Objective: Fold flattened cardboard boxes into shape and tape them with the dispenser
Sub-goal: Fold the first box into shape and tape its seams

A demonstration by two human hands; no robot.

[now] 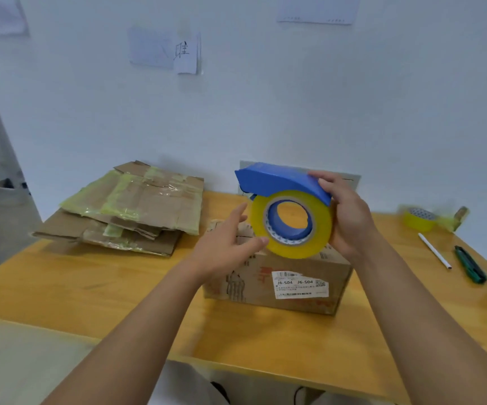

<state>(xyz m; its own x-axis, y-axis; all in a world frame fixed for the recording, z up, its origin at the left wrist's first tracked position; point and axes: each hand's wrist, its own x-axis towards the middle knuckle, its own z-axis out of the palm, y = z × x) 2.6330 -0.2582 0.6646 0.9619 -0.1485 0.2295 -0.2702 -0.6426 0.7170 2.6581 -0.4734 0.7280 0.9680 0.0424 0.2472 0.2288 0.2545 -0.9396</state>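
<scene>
A blue tape dispenser [277, 178] with a big yellow tape roll [287, 249] is held above a folded cardboard box [292, 283] that stands on the wooden table [119, 290]. My right hand [350, 217] grips the dispenser's rear end from the right. My left hand [226, 244] reaches in from the left with straight fingers, its fingertips touching the roll's left edge. The box carries a white label reading J6-S04 on its front face.
A pile of flattened, taped cardboard boxes [131, 209] lies at the back left of the table. At the right lie a spare tape roll [420, 219], a white pen [435, 251] and a green utility knife [470, 264]. The wall is close behind.
</scene>
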